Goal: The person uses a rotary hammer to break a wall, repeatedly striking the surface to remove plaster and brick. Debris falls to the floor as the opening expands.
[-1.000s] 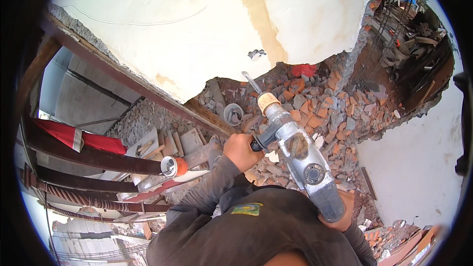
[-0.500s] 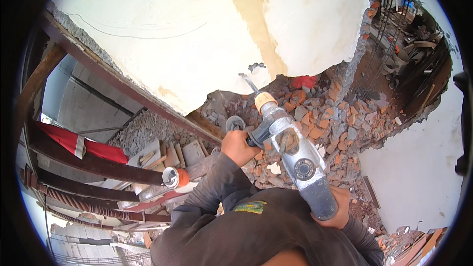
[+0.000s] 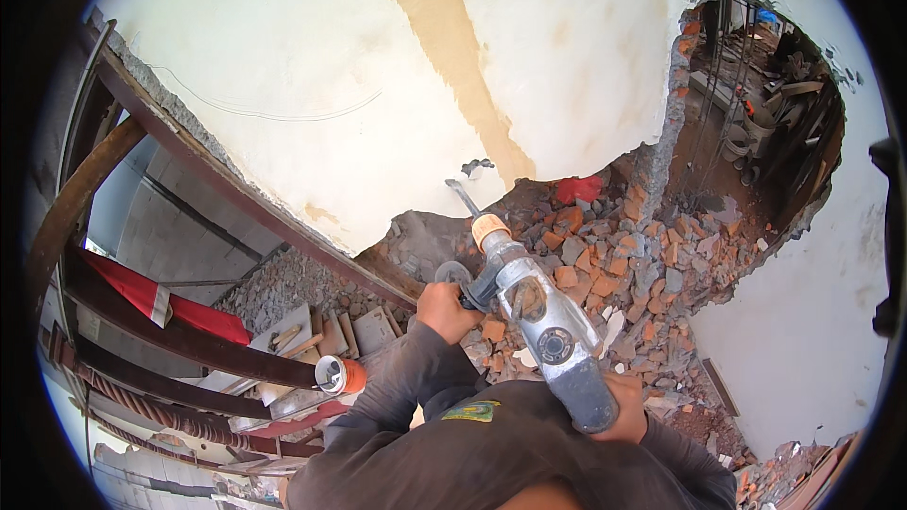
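A grey demolition hammer (image 3: 556, 345) with an orange-tan collar lies across my front, tilted up and to the left. My left hand (image 3: 446, 314) is closed round its side handle. At the dark rear end my right hand (image 3: 625, 408) grips the tool, its fingers partly hidden behind the body. The steel chisel (image 3: 463, 196) points at the white plastered wall (image 3: 378, 161), its tip at the surface close to the broken lower edge. Just above the tip is a small chipped hole (image 3: 477, 167).
Broken brick rubble (image 3: 605, 255) is heaped beyond the tool. A large ragged hole (image 3: 756, 123) opens the wall at right. Dark beams (image 3: 189, 321) run along the left, with a red cloth (image 3: 203, 314) draped over one. An orange-and-white bucket (image 3: 342, 375) stands near my left arm.
The view has shifted, so the wall sits lower and the hammer a little farther left. Both hands keep their hold, and the chisel tip stays beside the chipped hole.
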Demonstrator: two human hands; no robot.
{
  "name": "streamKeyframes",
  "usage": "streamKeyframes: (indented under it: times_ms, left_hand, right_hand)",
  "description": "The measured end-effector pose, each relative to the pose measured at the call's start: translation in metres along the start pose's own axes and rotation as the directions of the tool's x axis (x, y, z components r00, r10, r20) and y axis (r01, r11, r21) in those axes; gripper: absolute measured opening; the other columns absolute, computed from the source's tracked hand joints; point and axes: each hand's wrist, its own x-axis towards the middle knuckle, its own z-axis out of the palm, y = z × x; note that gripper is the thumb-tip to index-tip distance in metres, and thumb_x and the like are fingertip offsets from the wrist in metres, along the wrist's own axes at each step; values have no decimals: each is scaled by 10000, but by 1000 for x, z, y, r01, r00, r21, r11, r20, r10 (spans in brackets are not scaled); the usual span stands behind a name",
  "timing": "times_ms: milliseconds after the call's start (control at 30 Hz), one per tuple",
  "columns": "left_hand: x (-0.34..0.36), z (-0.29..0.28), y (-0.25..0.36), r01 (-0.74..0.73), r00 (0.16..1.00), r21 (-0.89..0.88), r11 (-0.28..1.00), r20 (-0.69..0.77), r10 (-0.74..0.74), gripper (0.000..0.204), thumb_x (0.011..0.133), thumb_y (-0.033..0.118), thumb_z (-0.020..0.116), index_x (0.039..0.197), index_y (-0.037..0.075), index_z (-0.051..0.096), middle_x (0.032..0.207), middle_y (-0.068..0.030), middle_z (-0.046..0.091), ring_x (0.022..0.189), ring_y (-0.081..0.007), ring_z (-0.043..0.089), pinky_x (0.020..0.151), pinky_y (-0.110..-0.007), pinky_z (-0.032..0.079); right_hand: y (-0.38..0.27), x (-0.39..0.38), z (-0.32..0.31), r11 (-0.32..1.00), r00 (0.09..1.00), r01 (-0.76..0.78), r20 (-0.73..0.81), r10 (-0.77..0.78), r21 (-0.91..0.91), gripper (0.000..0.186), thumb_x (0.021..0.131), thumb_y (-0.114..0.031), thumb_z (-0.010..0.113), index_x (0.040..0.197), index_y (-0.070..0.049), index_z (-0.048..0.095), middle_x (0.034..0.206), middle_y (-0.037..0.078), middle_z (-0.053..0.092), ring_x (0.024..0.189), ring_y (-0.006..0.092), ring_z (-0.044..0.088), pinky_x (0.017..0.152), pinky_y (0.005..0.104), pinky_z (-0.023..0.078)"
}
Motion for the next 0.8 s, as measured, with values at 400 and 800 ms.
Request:
streamKeyframes:
  times_ms: [400,800]
  left_hand:
    - [1,5,-6,-24,999,-62,998,-30,22,323,622,270,853,759,1,739,722,-224,678,715,-399,688,655,-465,545]
    - [11,9,-13,-54,999,-7,999,-10,54,338,655,297,837,777,-1,738,688,-239,653,693,-413,679,642,-466,549]
  right_hand:
    - [14,-7,-1,992,992,-124,25,124,-1,543,561,-254,877,1001,15,707,921,169,715,791,332,713,724,392,546]
    - [24,0,-3,993,992,-99,85,94,60,583,596,-201,896,1089,33,693,973,186,708,853,346,717,736,385,561]
